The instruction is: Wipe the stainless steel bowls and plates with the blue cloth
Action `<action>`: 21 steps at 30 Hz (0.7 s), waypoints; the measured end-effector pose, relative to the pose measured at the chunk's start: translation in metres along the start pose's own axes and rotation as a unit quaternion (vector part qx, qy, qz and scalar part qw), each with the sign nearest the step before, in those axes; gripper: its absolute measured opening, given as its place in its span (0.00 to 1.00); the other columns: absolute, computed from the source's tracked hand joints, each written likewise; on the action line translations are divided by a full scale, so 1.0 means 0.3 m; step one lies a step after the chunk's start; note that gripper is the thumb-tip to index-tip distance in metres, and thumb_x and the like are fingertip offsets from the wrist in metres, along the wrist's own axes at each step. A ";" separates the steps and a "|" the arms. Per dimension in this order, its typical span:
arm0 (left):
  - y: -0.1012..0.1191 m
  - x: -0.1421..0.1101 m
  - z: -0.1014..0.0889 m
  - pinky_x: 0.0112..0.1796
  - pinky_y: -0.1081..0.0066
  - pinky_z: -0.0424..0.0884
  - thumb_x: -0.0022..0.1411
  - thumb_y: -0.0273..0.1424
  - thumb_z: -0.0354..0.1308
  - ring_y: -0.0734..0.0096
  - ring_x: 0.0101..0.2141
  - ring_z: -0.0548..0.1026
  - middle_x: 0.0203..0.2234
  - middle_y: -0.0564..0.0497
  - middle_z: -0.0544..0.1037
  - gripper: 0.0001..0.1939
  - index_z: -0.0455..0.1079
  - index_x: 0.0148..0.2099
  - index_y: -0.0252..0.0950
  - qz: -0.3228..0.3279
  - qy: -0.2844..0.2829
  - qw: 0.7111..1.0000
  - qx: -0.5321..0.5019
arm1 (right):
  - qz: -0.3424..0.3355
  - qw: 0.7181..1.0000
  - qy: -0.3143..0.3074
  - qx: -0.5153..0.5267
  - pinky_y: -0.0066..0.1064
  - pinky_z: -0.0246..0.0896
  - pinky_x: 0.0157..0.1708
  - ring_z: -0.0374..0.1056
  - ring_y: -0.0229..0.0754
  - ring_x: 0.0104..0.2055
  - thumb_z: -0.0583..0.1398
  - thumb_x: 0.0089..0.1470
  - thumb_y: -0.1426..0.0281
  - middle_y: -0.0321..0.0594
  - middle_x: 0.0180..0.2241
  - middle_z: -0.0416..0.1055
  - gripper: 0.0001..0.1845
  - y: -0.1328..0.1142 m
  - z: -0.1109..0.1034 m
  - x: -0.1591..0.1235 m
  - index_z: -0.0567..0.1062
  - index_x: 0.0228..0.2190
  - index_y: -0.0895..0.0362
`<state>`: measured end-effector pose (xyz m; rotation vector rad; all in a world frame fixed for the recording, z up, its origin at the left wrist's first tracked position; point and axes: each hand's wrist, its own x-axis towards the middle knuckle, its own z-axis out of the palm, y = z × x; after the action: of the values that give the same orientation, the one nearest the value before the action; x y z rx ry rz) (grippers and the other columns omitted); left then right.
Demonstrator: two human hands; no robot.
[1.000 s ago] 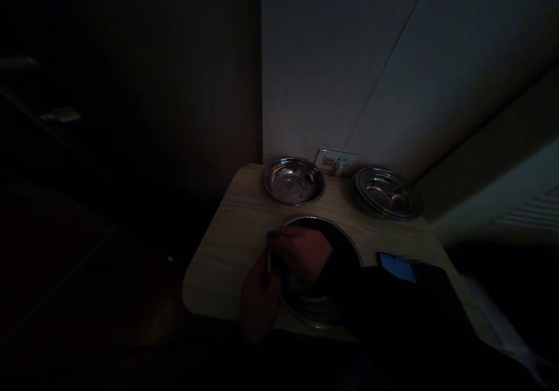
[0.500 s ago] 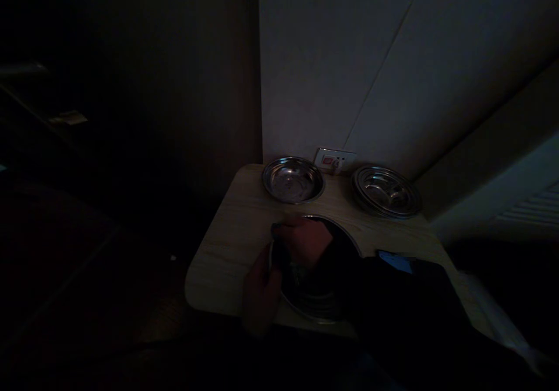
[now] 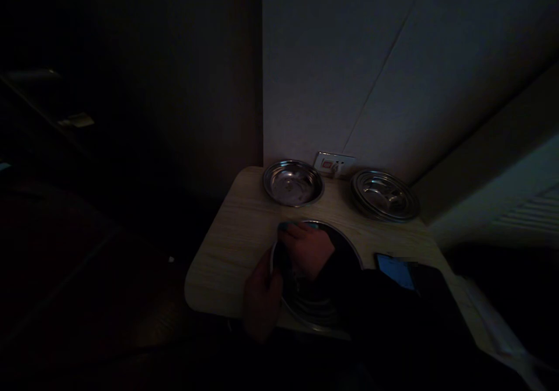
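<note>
A large round metal basin [image 3: 321, 323] sits near the front of the small wooden table. My left hand [image 3: 262, 300] grips its left rim, thumb on the inner side and fingers outside. Inside the basin, close to the far-left rim, my right hand [image 3: 308, 251] is closed with its fingers curled. A small blue-green cloth-like piece [image 3: 283, 226] shows at those fingertips; the dim light hides most of it. The dark right sleeve covers part of the basin, whose inside is mostly in shadow.
A shallow metal bowl [image 3: 293, 184] stands at the table's back left. Several nested metal bowls [image 3: 384, 196] are at the back right. A phone with a lit screen [image 3: 395, 271] lies beside my right forearm. A wall socket [image 3: 334, 164] is behind the table [image 3: 218, 263].
My right hand has shifted slightly along the basin's inner rim, and the blue-green piece shows more clearly. The left hand keeps its hold. More of the phone's screen is visible.
</note>
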<state>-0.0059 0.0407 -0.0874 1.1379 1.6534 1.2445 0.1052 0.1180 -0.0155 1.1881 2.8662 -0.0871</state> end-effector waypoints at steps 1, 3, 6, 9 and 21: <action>0.002 -0.001 0.001 0.48 0.67 0.67 0.55 0.28 0.47 0.64 0.48 0.72 0.48 0.45 0.74 0.24 0.65 0.55 0.30 0.005 0.004 1.000 0.003 | -0.024 1.000 -0.001 0.000 0.34 0.63 0.35 0.64 0.47 0.44 0.49 0.59 0.71 0.45 0.44 0.69 0.17 -0.002 0.004 -0.005 0.69 0.48 0.56; 0.005 -0.005 0.002 0.48 0.68 0.67 0.55 0.27 0.47 0.64 0.48 0.72 0.49 0.45 0.74 0.24 0.65 0.55 0.30 0.023 0.008 1.000 0.007 | -0.045 0.999 0.000 -0.005 0.34 0.63 0.36 0.64 0.46 0.44 0.49 0.59 0.71 0.46 0.45 0.69 0.17 -0.005 0.006 -0.012 0.69 0.48 0.56; 0.005 -0.009 0.004 0.47 0.69 0.67 0.56 0.27 0.47 0.65 0.47 0.72 0.48 0.45 0.74 0.24 0.65 0.55 0.30 0.029 0.008 1.000 0.009 | -0.013 1.000 -0.001 -0.019 0.33 0.63 0.35 0.63 0.47 0.44 0.50 0.58 0.72 0.46 0.44 0.69 0.16 -0.001 0.002 -0.011 0.70 0.47 0.56; -0.001 -0.012 0.004 0.45 0.69 0.69 0.57 0.29 0.47 0.65 0.46 0.73 0.48 0.45 0.75 0.24 0.65 0.56 0.31 0.011 0.003 1.000 0.014 | -0.043 0.999 -0.005 -0.015 0.34 0.63 0.34 0.64 0.47 0.43 0.50 0.58 0.72 0.45 0.44 0.70 0.17 0.003 -0.001 -0.008 0.70 0.47 0.56; -0.008 -0.012 0.009 0.44 0.70 0.69 0.57 0.30 0.47 0.65 0.45 0.74 0.47 0.46 0.75 0.24 0.64 0.56 0.32 0.017 -0.003 1.000 0.017 | 0.006 1.000 -0.011 -0.004 0.33 0.63 0.36 0.65 0.46 0.44 0.51 0.57 0.73 0.44 0.43 0.70 0.16 -0.002 -0.019 -0.019 0.70 0.46 0.55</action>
<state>-0.0027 0.0377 -0.0901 1.1940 1.6628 1.2364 0.1085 0.1140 -0.0095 1.1936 2.8377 -0.0886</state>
